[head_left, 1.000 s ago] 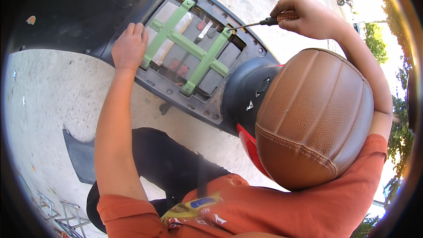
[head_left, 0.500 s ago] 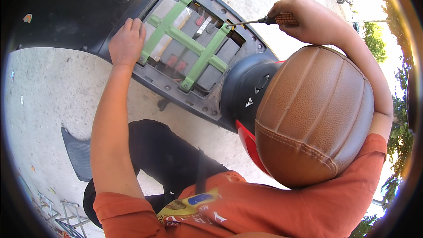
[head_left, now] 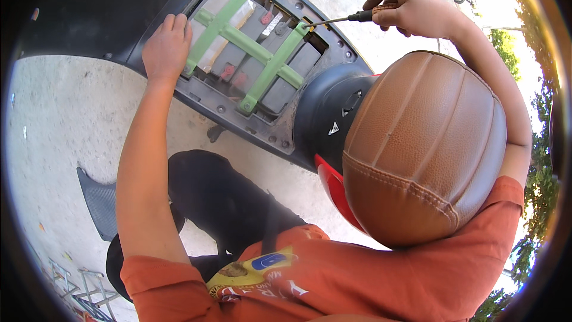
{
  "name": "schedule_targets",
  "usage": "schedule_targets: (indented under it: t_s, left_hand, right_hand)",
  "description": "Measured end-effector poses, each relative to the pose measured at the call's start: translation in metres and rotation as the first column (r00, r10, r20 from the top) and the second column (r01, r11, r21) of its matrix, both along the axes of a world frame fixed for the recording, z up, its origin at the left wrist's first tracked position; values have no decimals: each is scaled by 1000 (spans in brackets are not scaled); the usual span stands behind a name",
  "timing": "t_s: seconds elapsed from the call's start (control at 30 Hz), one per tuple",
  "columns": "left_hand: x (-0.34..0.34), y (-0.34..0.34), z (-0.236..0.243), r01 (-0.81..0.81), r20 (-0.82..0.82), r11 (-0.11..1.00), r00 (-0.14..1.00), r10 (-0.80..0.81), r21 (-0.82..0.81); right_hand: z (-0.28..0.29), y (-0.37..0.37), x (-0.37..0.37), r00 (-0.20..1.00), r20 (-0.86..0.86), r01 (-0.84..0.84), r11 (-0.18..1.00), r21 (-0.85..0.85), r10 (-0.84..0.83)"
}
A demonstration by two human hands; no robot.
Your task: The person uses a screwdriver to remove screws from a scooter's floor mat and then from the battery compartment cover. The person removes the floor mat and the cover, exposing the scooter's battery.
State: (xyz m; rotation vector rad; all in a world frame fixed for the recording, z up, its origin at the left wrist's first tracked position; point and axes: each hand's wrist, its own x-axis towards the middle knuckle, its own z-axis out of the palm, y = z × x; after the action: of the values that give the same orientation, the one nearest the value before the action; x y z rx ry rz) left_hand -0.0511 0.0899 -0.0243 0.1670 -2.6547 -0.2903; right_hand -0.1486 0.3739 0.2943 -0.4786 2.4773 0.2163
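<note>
**Painted metal beside dull plastic and leather**

Smooth green paint over metal on the frame (head_left: 255, 49) between the left hand (head_left: 165, 50) and right hand (head_left: 414, 9). Dull grey plastic in the rim (head_left: 238, 120) around it. Bare metal shaft (head_left: 326, 22), textured handle (head_left: 383, 8) on the screwdriver (head_left: 360, 16) in the right hand. Smooth dark plastic on the panel (head_left: 89, 12) left of the left hand. Pebbled, lightly glossy leather look on the seat (head_left: 423, 149) below the right hand. Matt cloth in the shirt (head_left: 363, 274) below both.

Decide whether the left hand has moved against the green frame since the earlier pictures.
No, not noticeably: the left hand stays beside the same end of the green frame; both shift up and left together in view.
</note>
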Motion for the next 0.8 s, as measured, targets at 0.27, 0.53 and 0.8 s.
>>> schedule_targets:
  t_s: [0.27,0.53,0.8]
  left_hand:
    - [0,0,0,-20,14,1000,1000,20,-23]
    - [6,-9,-10,35,-44,998,999,-32,52]
    - [2,0,-1,58,-1,995,998,-58,81]
  right_hand:
    - [4,-26,-32,841,343,380,908,178,-419]
    - [-13,-46,-26,978,155,53,893,447,-136]
    - [-14,-51,-8,958,157,-287,785,549,240]
